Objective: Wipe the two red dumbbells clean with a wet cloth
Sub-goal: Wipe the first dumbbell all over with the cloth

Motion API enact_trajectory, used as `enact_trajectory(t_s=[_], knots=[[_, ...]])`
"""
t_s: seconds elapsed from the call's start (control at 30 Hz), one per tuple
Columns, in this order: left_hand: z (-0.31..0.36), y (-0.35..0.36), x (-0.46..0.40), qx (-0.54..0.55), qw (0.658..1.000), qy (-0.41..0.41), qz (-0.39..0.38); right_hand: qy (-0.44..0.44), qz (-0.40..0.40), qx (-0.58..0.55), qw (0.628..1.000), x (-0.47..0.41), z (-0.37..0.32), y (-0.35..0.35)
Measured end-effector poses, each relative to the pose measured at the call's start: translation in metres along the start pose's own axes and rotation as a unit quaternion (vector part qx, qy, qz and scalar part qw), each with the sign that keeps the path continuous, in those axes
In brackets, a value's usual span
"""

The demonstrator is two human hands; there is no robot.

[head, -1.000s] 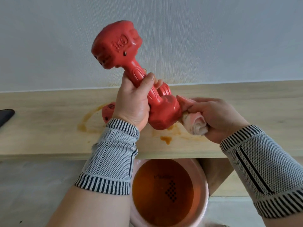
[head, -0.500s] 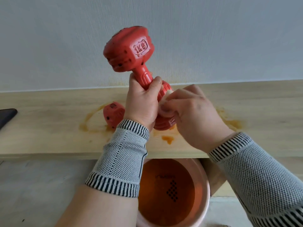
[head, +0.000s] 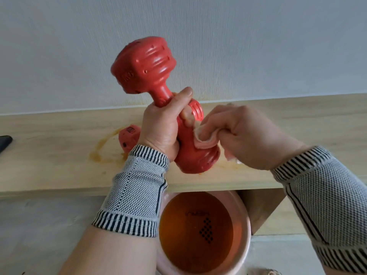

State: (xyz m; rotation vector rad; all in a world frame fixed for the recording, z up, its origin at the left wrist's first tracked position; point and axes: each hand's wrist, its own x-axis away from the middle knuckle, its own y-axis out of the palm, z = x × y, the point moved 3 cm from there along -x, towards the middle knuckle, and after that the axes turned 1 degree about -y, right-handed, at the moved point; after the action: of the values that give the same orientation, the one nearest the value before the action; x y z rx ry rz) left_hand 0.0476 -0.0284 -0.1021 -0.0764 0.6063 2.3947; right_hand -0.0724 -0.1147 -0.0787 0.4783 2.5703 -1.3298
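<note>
My left hand [head: 160, 128] grips the handle of a red dumbbell [head: 144, 64], held tilted above the wooden shelf [head: 49, 155], one head up near the wall and the other low by the shelf's front edge. My right hand [head: 248, 135] holds a pinkish wet cloth [head: 204, 138] bunched in its fingers and presses it against the lower head. A second red dumbbell [head: 128, 137] lies on the shelf behind my left hand, mostly hidden.
Orange-brown stains mark the shelf around the lying dumbbell. Below the shelf's front edge stands a pink bucket [head: 245, 213] of orange-tinted water. A dark object [head: 5, 141] pokes in at the shelf's far left. A light wall rises behind.
The held dumbbell has turned in my left hand, so its upper head shows another face. My right hand with the cloth has shifted around the lower head, from beneath it to its upper side.
</note>
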Motion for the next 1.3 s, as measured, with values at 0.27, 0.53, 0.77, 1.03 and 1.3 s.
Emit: enact_trajectory(t_s=[0.27,0.53,0.77,1.03,1.3], knots=[[-0.002,0.008,0.009,-0.022,0.998,0.003,-0.062,0.097,-0.004,0.058,0.994,-0.004,0.025,-0.001],[0.012,-0.008,-0.007,0.183,0.976,-0.066,0.097,0.191,0.23,-0.139,0.944,0.012,0.04,-0.021],[0.009,-0.018,-0.011,0.247,0.952,-0.074,0.162,0.093,0.276,-0.144,0.946,0.005,0.018,0.004],[0.014,-0.017,-0.006,0.292,0.932,-0.098,0.193,-0.082,0.235,0.016,0.968,0.006,-0.006,0.021],[0.017,-0.021,-0.012,0.327,0.926,-0.098,0.161,0.167,0.309,-0.266,0.898,0.006,0.026,0.001]])
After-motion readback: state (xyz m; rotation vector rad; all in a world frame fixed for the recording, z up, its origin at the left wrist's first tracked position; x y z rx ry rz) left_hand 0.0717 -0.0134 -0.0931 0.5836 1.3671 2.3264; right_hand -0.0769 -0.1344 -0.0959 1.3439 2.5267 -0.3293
